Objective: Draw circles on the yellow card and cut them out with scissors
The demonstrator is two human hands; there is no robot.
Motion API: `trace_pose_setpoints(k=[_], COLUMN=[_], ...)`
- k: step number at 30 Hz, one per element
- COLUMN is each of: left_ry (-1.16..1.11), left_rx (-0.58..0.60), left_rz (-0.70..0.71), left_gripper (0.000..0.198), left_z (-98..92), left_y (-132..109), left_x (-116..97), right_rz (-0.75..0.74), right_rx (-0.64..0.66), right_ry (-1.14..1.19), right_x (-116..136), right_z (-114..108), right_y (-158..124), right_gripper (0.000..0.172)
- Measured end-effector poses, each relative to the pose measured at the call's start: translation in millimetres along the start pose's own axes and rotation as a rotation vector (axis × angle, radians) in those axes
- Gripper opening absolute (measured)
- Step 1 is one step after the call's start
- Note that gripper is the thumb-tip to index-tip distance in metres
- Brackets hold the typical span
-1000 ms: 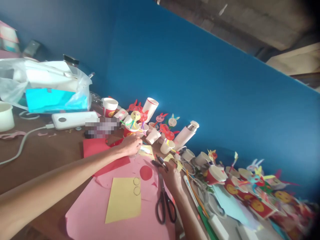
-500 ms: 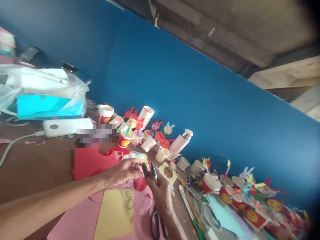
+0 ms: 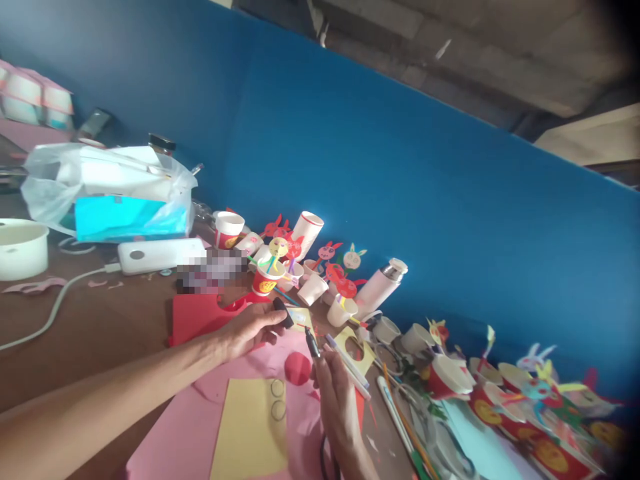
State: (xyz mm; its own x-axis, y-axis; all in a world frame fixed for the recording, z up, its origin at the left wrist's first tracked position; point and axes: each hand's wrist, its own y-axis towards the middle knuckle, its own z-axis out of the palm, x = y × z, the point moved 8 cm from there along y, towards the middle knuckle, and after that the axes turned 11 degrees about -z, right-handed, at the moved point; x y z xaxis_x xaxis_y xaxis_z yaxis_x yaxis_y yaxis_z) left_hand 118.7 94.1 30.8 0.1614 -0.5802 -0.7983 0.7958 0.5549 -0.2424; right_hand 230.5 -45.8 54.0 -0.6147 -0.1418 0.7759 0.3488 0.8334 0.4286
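Note:
My left hand point(image 3: 257, 327) pinches a black marker cap point(image 3: 283, 313) above the papers. My right hand point(image 3: 336, 393) is closed around a black marker point(image 3: 313, 343), its tip bare and pointing up toward the cap; the two are apart. Below lies a yellow paper point(image 3: 247, 433) with two circles drawn near its right edge, on top of pink paper point(image 3: 170, 433). Between the hands and the yellow sheet sits a red paper disc point(image 3: 297, 369). Scissors point(image 3: 325, 460) show only in part beneath my right wrist.
Paper cups with paper rabbit faces, such as this red cup point(image 3: 263, 283), line the blue wall point(image 3: 350, 133). A pink thermos point(image 3: 377, 290) leans among them. Left are a white power bank point(image 3: 160, 256), its cable and a plastic bag point(image 3: 50, 180). Pens point(image 3: 400, 417) lie right.
The cap has come off the marker and my hands have moved apart, cap in the left, marker in the right. The whole view has shifted, with things appearing farther right.

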Motion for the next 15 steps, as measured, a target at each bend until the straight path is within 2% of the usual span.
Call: trace_pose_setpoints(k=[8,15], left_ry=[0.051,0.089], left_rx=[-0.020,0.000], left_rz=[0.044,0.056], left_gripper=[0.034,0.030], left_z=[3.4,4.6], left_y=[-2.3,-0.5], left_x=[-3.5,1.6], right_rz=[-0.024,-0.044], right_rx=[0.074,0.058], right_ry=[-0.122,-0.157], right_x=[2.9,5.2], right_z=[2.0,0.9], right_y=[-0.2,0.2], right_gripper=[0.026,0.025])
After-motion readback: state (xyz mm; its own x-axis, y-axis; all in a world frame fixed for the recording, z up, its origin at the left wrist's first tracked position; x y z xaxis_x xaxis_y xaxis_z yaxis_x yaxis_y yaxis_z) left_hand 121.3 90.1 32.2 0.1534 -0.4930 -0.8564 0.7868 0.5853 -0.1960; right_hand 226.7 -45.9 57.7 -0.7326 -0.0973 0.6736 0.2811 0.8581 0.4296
